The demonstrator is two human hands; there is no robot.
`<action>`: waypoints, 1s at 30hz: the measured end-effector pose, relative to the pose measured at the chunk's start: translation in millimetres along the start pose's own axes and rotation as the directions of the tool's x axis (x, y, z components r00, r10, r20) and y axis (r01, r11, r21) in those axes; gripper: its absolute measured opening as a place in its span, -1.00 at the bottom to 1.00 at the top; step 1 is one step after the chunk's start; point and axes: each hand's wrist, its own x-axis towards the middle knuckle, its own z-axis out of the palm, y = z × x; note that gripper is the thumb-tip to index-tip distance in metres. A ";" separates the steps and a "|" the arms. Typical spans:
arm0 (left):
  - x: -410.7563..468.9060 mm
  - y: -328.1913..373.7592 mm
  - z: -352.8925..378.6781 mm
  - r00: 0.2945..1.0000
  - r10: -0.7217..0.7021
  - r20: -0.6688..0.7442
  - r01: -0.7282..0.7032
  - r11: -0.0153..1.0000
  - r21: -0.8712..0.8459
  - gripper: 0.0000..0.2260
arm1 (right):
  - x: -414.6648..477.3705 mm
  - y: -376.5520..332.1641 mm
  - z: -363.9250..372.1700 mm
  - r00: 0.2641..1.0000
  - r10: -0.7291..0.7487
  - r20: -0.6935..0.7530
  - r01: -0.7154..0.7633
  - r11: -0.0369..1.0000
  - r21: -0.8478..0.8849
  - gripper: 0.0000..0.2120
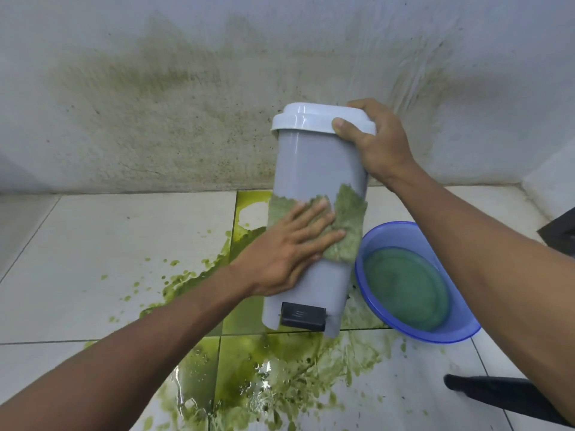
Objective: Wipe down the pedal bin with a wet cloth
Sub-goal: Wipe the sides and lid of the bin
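Our right hand (376, 144) grips the pedal bin (317, 163) steady so we press the cloth (348, 213) beneath our flat-fingered left hand (289, 250)

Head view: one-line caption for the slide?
Left hand presses a green-stained cloth against the grey pedal bin; right hand grips its lid.

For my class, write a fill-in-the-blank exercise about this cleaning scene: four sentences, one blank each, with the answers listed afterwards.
1. The left hand presses a ____ cloth flat against the pedal bin.
2. The right hand grips the bin by its ____.
3. The basin beside the bin is ____ in colour.
4. The pedal at the foot of the bin is ____ in colour.

Missing words: green; lid; blue; black.
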 end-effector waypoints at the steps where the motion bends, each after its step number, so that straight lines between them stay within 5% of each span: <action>1: -12.6 4.4 3.9 0.995 0.058 0.076 -0.057 0.998 -0.012 -0.56 | -0.5 -1.3 1.4 1.000 0.010 -0.003 -0.010 1.000 0.006 -0.54; 6: -30.1 7.5 9.8 0.944 0.216 0.247 -0.199 0.976 -0.092 -0.55 | -6.6 -6.0 1.6 1.000 0.027 0.014 -0.027 0.999 0.026 -0.68; 18: -53.0 62.1 11.5 0.947 -0.112 0.302 0.256 0.831 -0.494 -0.64 | -12.2 -9.3 1.1 0.999 0.029 0.018 -0.030 0.999 0.038 -0.67; 23: -61.9 65.0 4.3 0.962 -0.112 0.247 0.214 0.873 -0.439 -0.67 | -12.4 -12.0 2.8 1.000 0.020 0.021 -0.021 0.999 0.044 -0.68; 26: -61.5 48.0 3.7 0.962 0.029 0.273 0.030 0.978 -0.208 -0.62 | -13.0 -12.7 4.2 1.000 0.012 0.023 -0.013 0.999 0.039 -0.66; 30: -48.1 20.1 5.4 0.929 0.181 0.323 -0.183 0.983 -0.026 -0.59 | -16.6 -10.3 0.5 0.999 0.008 0.031 -0.010 0.999 0.048 -0.65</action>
